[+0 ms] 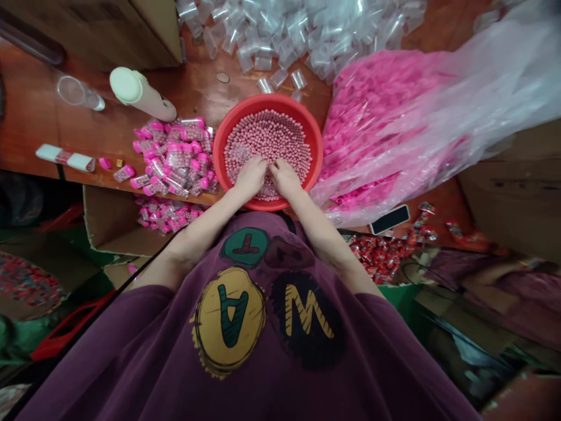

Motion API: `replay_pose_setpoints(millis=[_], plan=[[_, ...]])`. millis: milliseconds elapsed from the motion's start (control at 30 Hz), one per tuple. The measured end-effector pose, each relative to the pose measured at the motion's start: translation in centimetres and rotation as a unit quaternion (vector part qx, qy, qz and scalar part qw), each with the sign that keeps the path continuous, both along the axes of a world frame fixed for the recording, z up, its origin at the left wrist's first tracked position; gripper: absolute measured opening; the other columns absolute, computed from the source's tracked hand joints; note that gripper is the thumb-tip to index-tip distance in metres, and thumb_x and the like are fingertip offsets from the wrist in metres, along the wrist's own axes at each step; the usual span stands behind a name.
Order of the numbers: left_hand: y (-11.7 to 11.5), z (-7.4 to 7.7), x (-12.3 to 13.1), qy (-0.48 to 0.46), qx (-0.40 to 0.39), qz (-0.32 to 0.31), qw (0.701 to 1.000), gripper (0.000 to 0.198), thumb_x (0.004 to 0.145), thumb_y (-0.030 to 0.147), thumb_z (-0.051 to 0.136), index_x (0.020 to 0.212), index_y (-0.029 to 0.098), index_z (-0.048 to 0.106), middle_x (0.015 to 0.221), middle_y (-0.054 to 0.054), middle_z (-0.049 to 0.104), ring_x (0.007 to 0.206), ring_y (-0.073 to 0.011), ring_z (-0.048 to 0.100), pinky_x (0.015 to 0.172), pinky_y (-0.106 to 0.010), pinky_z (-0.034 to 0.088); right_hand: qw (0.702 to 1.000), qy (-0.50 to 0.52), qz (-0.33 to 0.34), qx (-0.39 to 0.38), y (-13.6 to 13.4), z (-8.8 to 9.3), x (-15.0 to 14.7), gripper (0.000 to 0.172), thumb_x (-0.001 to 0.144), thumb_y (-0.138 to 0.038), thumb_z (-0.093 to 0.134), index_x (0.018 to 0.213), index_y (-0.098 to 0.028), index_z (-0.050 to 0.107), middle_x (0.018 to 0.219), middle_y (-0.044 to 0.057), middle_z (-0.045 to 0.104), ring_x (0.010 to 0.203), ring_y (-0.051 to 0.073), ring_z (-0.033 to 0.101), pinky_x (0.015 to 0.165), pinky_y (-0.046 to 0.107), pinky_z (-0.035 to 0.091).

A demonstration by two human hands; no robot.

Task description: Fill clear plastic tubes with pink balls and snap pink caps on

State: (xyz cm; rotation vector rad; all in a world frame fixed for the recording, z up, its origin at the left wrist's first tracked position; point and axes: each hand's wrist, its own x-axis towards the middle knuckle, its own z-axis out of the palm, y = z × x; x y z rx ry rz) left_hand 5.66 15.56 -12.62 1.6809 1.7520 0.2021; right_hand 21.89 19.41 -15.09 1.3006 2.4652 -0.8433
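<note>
A red basin full of small round pink beads stands in front of me at the table edge. Both hands are over the beads inside it, close together. My left hand has its fingers curled inward; my right hand is bent the same way, facing it. Whatever sits between the fingertips is too small to make out. Close to the left fingers, something clear lies among the beads. A heap of small clear bottles with pink caps, filled with beads, is left of the basin.
Behind the basin lie many clear empty tubes. A plastic bag of pink caps spreads at the right, with a phone by its edge. On the left are a pale bottle and cardboard box. An open carton holds more filled bottles below.
</note>
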Motion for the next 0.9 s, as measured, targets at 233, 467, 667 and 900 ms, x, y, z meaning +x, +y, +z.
replay_pose_setpoints(millis=[233, 467, 667, 900], plan=[[4.7, -1.8, 2.8, 0.066, -0.155, -0.073, 0.983, 0.034, 0.099, 0.024, 0.071, 0.125, 0.005, 0.08, 0.132, -0.024, 0.077, 0.128, -0.037, 0.071, 0.113, -0.041, 0.052, 0.981, 0.136, -0.133, 0.046, -4.2, 1.6, 5.2, 0.041, 0.113, -0.022, 0.046, 0.14, -0.012, 0.076, 0.149, 0.022, 0.072, 0.136, 0.036, 0.064, 0.12, 0.054, 0.053], [6.6, -2.2, 4.0, 0.098, -0.209, -0.005, 0.973, 0.038, 0.101, 0.035, 0.073, 0.126, 0.008, 0.081, 0.124, -0.017, 0.081, 0.114, -0.0294, 0.073, 0.099, -0.034, 0.054, 0.915, 0.24, -0.312, 0.087, -10.1, 1.6, 12.5, 0.034, 0.112, -0.032, 0.048, 0.122, -0.021, 0.079, 0.115, 0.016, 0.082, 0.109, 0.03, 0.077, 0.102, 0.05, 0.065], [7.8, -0.9, 3.3, 0.174, -0.2, -0.074, 0.961, 0.045, 0.099, 0.026, 0.06, 0.134, 0.004, 0.078, 0.138, -0.022, 0.076, 0.123, -0.0332, 0.071, 0.107, -0.037, 0.055, 0.859, 0.186, -0.472, 0.069, -11.6, -0.8, 17.3, 0.034, 0.106, -0.034, 0.05, 0.116, -0.019, 0.079, 0.12, 0.018, 0.085, 0.113, 0.032, 0.078, 0.109, 0.052, 0.064], [8.3, -1.4, 3.7, 0.221, -0.115, -0.176, 0.952, 0.051, 0.092, 0.005, 0.045, 0.134, -0.001, 0.074, 0.151, -0.026, 0.065, 0.142, -0.0393, 0.061, 0.122, -0.047, 0.051, 0.841, 0.047, -0.538, 0.0, -8.2, -4.5, 19.7, 0.042, 0.102, -0.019, 0.042, 0.116, -0.009, 0.081, 0.122, 0.027, 0.083, 0.117, 0.035, 0.078, 0.118, 0.052, 0.058]])
